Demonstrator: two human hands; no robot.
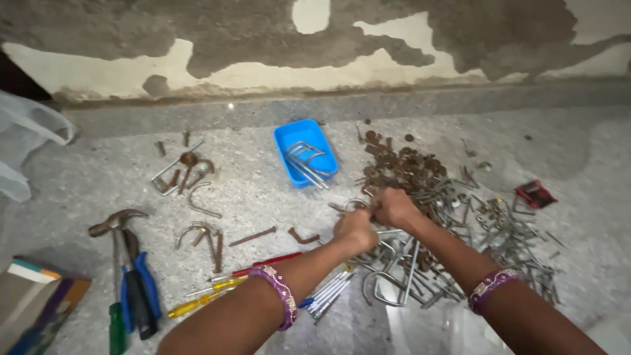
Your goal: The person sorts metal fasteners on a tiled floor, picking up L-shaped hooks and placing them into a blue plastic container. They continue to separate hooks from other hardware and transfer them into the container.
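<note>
Two hands are held close together above a heap of hardware [453,217] on a speckled floor [263,190]. The left hand [355,230] and the right hand [394,208] are each curled into a loose fist, and a thin bent metal piece [350,205] is gripped between them at the heap's left edge; exactly how the fingers pinch it cannot be told, since only the backs of the hands are seen. Beaded purple bangles are worn on both wrists. The heap is made up of rusty washers at the far end and grey nails, bolts and U-shaped hooks nearer the person. One container is seen: a blue tray [303,151], set on the floor well beyond the left hand, and a few bright bent metal rods are laid inside it, with one end reaching over its near rim. No washers or nails can be made out in it. To the left of the tray, rusty hooks [187,172] and bolts are scattered in small groups. Further left, a hammer [117,222], blue-handled pliers [139,279] and a green-handled screwdriver [117,329] are laid side by side, and yellow and red screwdrivers [217,289] are partly hidden under the left forearm. A small red object [536,194] is seen at the heap's right edge. A cardboard box [36,299] sits at the lower left corner, and a clear plastic bag [26,141] at the far left.
</note>
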